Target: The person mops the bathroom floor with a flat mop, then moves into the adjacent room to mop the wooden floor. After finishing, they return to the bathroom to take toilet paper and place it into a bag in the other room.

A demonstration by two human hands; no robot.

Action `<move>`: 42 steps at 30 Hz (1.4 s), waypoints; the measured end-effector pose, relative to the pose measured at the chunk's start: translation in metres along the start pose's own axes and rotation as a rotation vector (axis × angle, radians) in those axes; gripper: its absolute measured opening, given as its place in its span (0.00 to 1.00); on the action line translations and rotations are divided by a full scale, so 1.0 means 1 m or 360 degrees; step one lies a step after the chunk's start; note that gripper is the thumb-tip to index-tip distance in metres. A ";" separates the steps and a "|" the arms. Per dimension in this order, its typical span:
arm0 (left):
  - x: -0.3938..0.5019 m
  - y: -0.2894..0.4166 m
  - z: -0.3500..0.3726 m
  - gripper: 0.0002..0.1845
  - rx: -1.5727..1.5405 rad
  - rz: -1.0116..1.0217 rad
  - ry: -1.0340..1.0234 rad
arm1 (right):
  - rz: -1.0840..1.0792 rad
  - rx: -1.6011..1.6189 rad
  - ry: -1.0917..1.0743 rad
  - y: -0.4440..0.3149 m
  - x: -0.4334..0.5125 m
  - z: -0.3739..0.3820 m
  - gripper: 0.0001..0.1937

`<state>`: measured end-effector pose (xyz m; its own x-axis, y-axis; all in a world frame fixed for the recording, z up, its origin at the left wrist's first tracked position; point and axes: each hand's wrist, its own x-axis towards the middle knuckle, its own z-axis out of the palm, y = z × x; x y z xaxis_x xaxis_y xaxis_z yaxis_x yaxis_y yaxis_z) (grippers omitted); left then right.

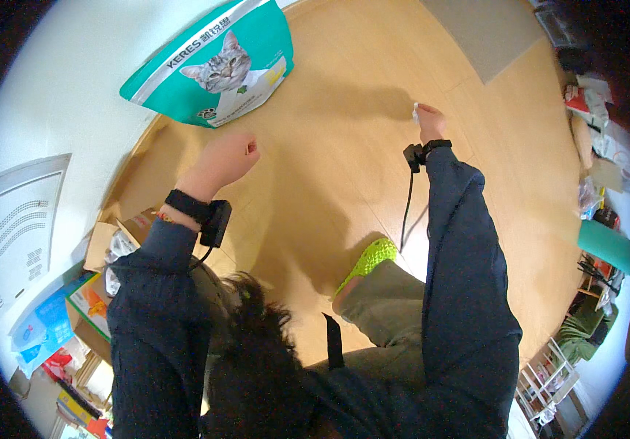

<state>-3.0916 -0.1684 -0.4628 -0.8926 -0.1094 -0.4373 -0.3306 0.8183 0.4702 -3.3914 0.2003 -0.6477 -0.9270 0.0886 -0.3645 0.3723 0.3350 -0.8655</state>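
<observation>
My left hand (230,159) is curled into a fist over the wooden floor (315,110), and nothing shows in it. Just beyond it stands a teal and white bag (172,82) with a cat's picture, not touched by the hand. Out to the right, my right hand (431,119) is closed on a small white piece (416,113), perhaps tissue, which sticks out at its left side. Each wrist wears a black strap with a small black device and a cable. A yellow-green clog (372,257) is on my foot between the arms.
Cardboard boxes (103,241) and a blue package (43,332) lie along the left wall. A grey mat (485,33) covers part of the floor at the upper right. Along the right edge are assorted packages, a teal board (606,247), green cloth (583,329) and a white rack (548,373).
</observation>
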 end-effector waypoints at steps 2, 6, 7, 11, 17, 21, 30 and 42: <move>-0.007 -0.002 -0.004 0.10 0.0006 -0.0064 -0.0012 | -0.0137 -0.0178 -0.0037 0.002 0.013 0.005 0.09; -0.014 -0.006 -0.009 0.10 0.0023 -0.0131 0.0009 | -0.0182 -0.0733 0.0005 0.010 0.034 0.018 0.09; -0.015 -0.007 -0.011 0.10 0.0018 -0.0118 -0.0004 | -0.0351 -0.0753 -0.0085 0.013 0.034 0.020 0.09; -0.010 0.000 -0.014 0.11 0.0045 -0.0106 -0.0039 | -0.0772 -0.1041 -0.0234 0.019 0.004 0.017 0.09; 0.009 0.021 -0.005 0.11 -0.0001 0.0021 0.0024 | -0.0605 -0.1260 -0.0458 0.011 -0.061 0.009 0.08; 0.017 0.024 0.005 0.11 -0.0042 0.0094 -0.0004 | -0.0154 -0.0675 -0.0345 0.014 -0.056 -0.019 0.11; 0.010 0.008 0.010 0.11 -0.0003 0.0044 -0.0113 | 0.0092 -0.0024 0.0080 0.049 0.018 -0.082 0.07; 0.018 0.009 0.014 0.12 -0.0011 0.0049 -0.0084 | -0.0435 -0.1007 0.0028 0.037 -0.056 0.003 0.09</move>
<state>-3.1064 -0.1553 -0.4770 -0.8850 -0.0543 -0.4625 -0.3057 0.8170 0.4889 -3.3254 0.2048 -0.6606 -0.9864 -0.0636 -0.1515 0.0319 0.8302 -0.5566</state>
